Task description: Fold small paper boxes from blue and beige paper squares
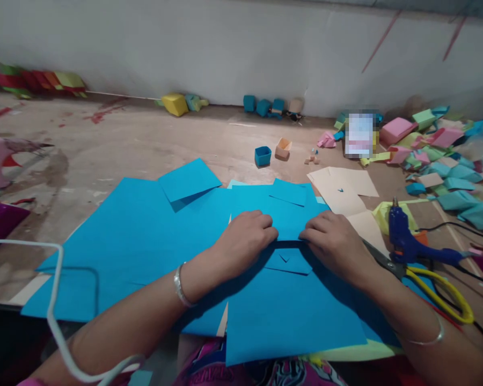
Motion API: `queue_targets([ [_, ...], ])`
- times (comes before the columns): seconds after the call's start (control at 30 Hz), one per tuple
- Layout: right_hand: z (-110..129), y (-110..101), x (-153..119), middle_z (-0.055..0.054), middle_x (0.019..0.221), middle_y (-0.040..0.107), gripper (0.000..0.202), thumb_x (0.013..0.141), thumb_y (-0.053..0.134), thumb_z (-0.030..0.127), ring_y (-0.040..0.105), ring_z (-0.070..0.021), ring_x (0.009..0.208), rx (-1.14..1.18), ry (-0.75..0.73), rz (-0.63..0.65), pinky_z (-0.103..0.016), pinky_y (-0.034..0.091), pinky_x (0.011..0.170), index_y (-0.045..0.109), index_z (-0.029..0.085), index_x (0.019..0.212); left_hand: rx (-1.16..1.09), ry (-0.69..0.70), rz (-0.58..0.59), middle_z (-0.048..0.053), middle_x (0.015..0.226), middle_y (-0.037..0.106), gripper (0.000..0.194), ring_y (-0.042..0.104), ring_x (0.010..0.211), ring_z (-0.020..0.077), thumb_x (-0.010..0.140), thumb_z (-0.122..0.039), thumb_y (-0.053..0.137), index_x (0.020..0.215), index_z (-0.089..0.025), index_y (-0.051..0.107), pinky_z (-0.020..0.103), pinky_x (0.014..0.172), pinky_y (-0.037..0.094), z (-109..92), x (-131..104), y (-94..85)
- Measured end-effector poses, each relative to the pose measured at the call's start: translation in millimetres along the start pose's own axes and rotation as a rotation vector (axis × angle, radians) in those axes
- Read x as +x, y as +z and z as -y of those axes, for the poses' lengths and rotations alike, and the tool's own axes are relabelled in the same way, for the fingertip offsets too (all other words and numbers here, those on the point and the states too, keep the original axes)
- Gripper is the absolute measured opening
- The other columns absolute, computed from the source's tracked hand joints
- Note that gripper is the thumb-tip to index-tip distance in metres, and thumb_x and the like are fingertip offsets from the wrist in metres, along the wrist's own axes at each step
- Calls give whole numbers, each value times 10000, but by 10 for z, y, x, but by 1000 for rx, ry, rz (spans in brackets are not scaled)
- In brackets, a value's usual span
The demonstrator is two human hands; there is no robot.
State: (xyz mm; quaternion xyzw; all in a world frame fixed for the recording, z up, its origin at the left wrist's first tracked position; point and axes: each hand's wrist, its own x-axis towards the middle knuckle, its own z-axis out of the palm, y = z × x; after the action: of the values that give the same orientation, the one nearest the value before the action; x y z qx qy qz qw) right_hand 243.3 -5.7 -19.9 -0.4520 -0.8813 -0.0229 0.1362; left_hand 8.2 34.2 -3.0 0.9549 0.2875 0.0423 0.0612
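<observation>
My left hand and my right hand are close together over blue sheets, both with fingers curled and pinching. Stretched between the fingertips is a piece of blue paper, seen nearly edge-on as a dark narrow band. Just below it lies a small blue paper piece with a little V-shaped cut or flap. Under my hands is a large blue sheet, and another wide blue sheet spreads to the left. Smaller blue rectangles rest above: one creased piece and one beyond my hands.
Yellow-handled scissors and a blue glue gun lie beside my right arm. Two small paper boxes, blue and peach, stand behind. Folded paper pieces heap at right. A white bent tube crosses lower left; a pink glue gun sits farther left.
</observation>
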Motion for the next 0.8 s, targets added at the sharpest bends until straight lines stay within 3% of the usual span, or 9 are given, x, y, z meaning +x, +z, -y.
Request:
queue_targets([
  [0.13,-28,-41,-16,-63,818,627,192,937,517,170,421,-198,823,-82,-29,25,-327,261,682,679,192,835,26,8,30,60,773,574,242,427,699,185,972,-226,456,837,-173,651,334,589,258,-11,-7,-22],
  [0.33,28,-106,-23,-92,1005,631,240,924,483,121,452,-219,923,-1,-79,84,-335,311,735,643,187,1091,40,9,30,61,774,562,237,401,694,184,976,-212,451,844,-181,646,333,575,225,-29,-25,19],
  [0.47,76,-109,-14,-89,925,624,139,911,523,140,445,-211,867,-8,-82,51,-333,313,724,660,168,917,49,23,35,59,764,544,244,393,691,183,976,-200,443,813,-176,624,335,578,231,-45,-33,33],
  [0.57,93,-85,-10,-74,800,592,213,922,506,125,410,-197,791,-84,-83,35,-333,295,707,622,168,748,43,26,22,55,761,531,247,391,691,180,976,-181,426,824,-170,621,336,583,249,-64,-35,16],
  [0.8,136,-148,-44,-71,863,595,152,894,544,99,423,-207,848,-127,-104,171,-335,263,707,635,183,805,35,42,56,54,815,540,177,417,744,190,970,-220,477,931,-201,649,341,594,253,-91,-45,-38],
])
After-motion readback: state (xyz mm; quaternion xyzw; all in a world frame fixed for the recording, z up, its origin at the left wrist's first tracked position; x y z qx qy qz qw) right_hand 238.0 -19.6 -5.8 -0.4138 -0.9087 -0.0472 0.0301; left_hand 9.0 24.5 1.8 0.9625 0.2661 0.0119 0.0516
